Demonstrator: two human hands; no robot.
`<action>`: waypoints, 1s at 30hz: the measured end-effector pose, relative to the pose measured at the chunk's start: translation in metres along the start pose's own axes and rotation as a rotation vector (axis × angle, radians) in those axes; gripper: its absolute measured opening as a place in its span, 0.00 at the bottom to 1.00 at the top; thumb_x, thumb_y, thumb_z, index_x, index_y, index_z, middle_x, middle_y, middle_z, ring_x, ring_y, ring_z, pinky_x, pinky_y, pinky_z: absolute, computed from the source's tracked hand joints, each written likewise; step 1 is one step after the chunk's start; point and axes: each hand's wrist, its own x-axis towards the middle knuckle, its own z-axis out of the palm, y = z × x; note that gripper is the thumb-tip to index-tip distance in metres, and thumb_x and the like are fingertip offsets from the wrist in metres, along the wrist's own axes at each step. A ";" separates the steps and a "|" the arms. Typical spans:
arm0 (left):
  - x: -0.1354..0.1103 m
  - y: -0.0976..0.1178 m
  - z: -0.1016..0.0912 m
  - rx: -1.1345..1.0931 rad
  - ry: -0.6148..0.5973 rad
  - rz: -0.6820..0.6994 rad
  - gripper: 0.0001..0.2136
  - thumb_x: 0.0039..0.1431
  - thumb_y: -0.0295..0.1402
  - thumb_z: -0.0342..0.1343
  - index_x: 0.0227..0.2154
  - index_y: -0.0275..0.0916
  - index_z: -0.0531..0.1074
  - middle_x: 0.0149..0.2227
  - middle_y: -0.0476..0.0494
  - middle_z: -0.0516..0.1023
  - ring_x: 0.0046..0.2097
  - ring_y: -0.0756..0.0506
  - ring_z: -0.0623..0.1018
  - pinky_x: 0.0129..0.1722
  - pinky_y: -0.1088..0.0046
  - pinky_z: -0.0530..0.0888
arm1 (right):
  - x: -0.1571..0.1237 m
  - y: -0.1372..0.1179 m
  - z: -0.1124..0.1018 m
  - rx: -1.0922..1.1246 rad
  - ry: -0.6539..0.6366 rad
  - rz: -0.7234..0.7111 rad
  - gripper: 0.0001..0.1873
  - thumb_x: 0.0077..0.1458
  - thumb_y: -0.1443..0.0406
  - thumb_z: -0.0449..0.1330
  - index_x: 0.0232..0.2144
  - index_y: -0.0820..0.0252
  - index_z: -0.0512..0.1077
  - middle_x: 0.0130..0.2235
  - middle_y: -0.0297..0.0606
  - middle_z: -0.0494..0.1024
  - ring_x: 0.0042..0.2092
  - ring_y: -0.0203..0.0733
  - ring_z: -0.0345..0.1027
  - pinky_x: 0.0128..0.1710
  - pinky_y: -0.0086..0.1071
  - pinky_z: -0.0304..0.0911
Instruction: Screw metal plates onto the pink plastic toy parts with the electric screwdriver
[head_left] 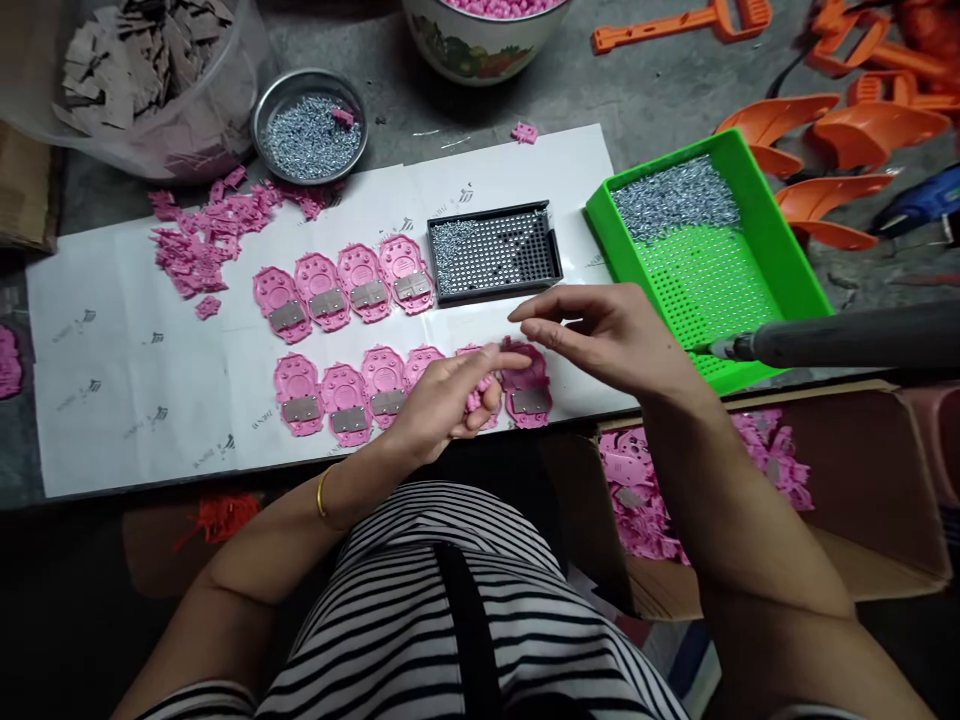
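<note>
Striped fabric (390, 650) is being worn at six o'clock. Centrally, pink pieces (474, 400) are being clasped by the left hand (442, 405); any pinch by the right hand (611, 335) (three o'clock) cannot be told, nor print on the paper (202, 385) read.

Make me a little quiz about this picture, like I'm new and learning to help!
1. Which arm wears the yellow bracelet?
2. Pick one. What does the left hand hold?
a) a blue tool
b) small pink pieces
c) an orange handle
3. Count: how many big pink parts lie in the row farther from the person?

Key: 1. the left; 2. b; 3. four.
</note>
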 end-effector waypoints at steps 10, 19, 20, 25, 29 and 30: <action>0.001 0.007 -0.014 -0.428 0.107 -0.221 0.12 0.66 0.31 0.41 0.36 0.34 0.69 0.35 0.42 0.74 0.30 0.53 0.73 0.30 0.79 0.70 | 0.003 -0.023 0.023 -0.289 -0.214 -0.100 0.09 0.59 0.60 0.62 0.39 0.54 0.80 0.36 0.38 0.76 0.36 0.38 0.69 0.33 0.32 0.59; -0.006 0.008 -0.016 -0.544 0.129 -0.202 0.06 0.61 0.26 0.46 0.32 0.33 0.66 0.25 0.48 0.69 0.24 0.54 0.71 0.23 0.80 0.67 | 0.008 -0.037 0.033 -0.590 -0.273 -0.078 0.09 0.60 0.59 0.61 0.40 0.53 0.78 0.40 0.35 0.77 0.38 0.39 0.70 0.28 0.31 0.48; -0.006 0.009 -0.017 -0.556 0.130 -0.204 0.06 0.61 0.25 0.46 0.31 0.33 0.66 0.25 0.49 0.68 0.24 0.54 0.71 0.22 0.80 0.66 | 0.008 -0.036 0.034 -0.577 -0.257 -0.094 0.09 0.61 0.59 0.60 0.39 0.54 0.78 0.39 0.35 0.77 0.39 0.39 0.70 0.28 0.31 0.48; -0.008 0.015 -0.015 -0.539 0.122 -0.210 0.07 0.62 0.29 0.46 0.31 0.34 0.66 0.24 0.49 0.67 0.23 0.54 0.69 0.20 0.80 0.62 | 0.009 -0.030 0.037 -0.416 -0.143 -0.139 0.12 0.60 0.58 0.58 0.36 0.60 0.77 0.35 0.38 0.77 0.36 0.38 0.69 0.32 0.31 0.54; -0.014 0.010 -0.017 -0.312 0.126 -0.073 0.13 0.66 0.40 0.48 0.31 0.36 0.68 0.20 0.49 0.66 0.21 0.53 0.65 0.20 0.78 0.60 | 0.011 -0.033 0.030 -0.151 -0.182 -0.164 0.12 0.61 0.58 0.59 0.37 0.59 0.78 0.35 0.37 0.78 0.37 0.37 0.70 0.38 0.31 0.61; -0.014 0.006 -0.018 -0.238 0.147 -0.040 0.14 0.66 0.42 0.50 0.31 0.37 0.69 0.20 0.49 0.66 0.21 0.53 0.65 0.19 0.78 0.59 | 0.012 -0.034 0.028 -0.140 -0.187 -0.166 0.13 0.61 0.57 0.58 0.38 0.58 0.78 0.35 0.37 0.78 0.37 0.38 0.71 0.38 0.32 0.62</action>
